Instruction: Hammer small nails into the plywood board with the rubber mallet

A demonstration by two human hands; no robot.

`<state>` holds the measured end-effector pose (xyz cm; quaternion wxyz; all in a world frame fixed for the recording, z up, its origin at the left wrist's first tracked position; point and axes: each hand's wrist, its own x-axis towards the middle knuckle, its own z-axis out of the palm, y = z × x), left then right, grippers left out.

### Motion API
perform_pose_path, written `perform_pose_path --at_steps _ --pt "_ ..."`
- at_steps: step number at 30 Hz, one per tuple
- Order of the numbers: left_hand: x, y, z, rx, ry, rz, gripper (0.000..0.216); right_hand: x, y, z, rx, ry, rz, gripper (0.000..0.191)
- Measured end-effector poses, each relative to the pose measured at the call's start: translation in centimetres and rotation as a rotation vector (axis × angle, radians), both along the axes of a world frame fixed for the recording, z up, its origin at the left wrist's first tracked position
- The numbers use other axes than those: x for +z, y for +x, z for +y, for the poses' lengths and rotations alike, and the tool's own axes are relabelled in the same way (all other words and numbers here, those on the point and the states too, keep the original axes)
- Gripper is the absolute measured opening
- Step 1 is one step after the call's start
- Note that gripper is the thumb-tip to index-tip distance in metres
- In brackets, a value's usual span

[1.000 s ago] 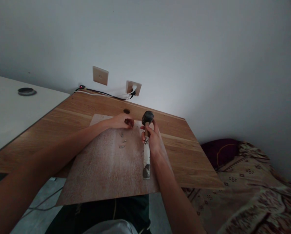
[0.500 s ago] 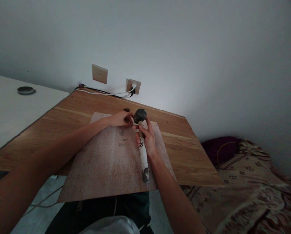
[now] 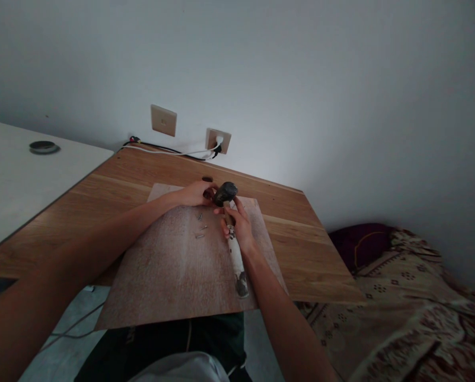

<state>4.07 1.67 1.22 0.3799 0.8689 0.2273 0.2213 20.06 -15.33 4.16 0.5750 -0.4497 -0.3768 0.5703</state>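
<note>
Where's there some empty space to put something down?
On the wooden table, between the thin board and patterned cloth; also the board, between its near edge and the small metal pieces. It's crowded around the hammer.

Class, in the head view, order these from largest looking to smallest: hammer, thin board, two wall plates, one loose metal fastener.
1. Thin board
2. Hammer
3. Left wall plate, right wall plate: too alike to rank
4. Loose metal fastener

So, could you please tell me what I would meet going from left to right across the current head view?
Dark round object on the white surface, left wall plate, small loose nails, hammer, purple cloth.
</note>
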Motion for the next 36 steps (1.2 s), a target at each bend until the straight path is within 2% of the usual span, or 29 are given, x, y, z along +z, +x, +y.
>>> perform_pose_path --at_steps 3,7,11,14,17,19,23,26,29,32,36 --pt "0.1 0.0 -0.1 0.003 -0.018 0.027 0.053 -0.1 0.1 0.1 -0.008 0.042 -0.012 0.082" --pt "0.1 -0.1 -0.2 -0.002 -0.032 0.015 0.056 -0.4 0.2 0.2 0.021 -0.009 -0.036 0.083" --pt "0.2 0.1 -0.4 -0.006 -0.027 0.022 0.058 -0.6 0.0 0.0 0.032 0.031 -0.042 0.087" --pt "0.8 0.0 -0.5 -0.015 -0.054 0.038 0.062 -0.4 0.0 -0.2 0.033 0.033 -0.055 0.088" --pt "2.1 -0.6 -0.4 -0.038 -0.073 0.135 0.059 0.0 0.1 -0.3 -0.032 0.068 -0.048 0.085" --pt "3.2 -1.2 -0.4 -0.137 -0.079 0.213 0.051 0.2 0.3 -0.4 -0.101 0.079 -0.034 0.083" --pt "4.8 -2.0 -0.5 -0.420 -0.078 0.283 0.037 0.0 0.6 -0.2 -0.190 0.074 -0.025 0.078" --pt "5.1 -1.9 -0.7 -0.492 -0.096 0.273 0.026 -0.1 0.7 -0.1 -0.192 0.061 -0.027 0.077" --pt "4.9 -1.6 -0.7 -0.490 -0.152 0.246 0.018 0.0 0.6 -0.1 -0.169 0.062 -0.025 0.079" --pt "4.7 -1.6 -0.4 -0.450 -0.182 0.216 0.018 0.2 0.6 -0.2 -0.153 0.054 -0.029 0.083" --pt "4.3 -1.9 0.2 -0.384 -0.139 0.185 0.018 0.2 0.5 -0.1 -0.156 0.042 -0.028 0.083"
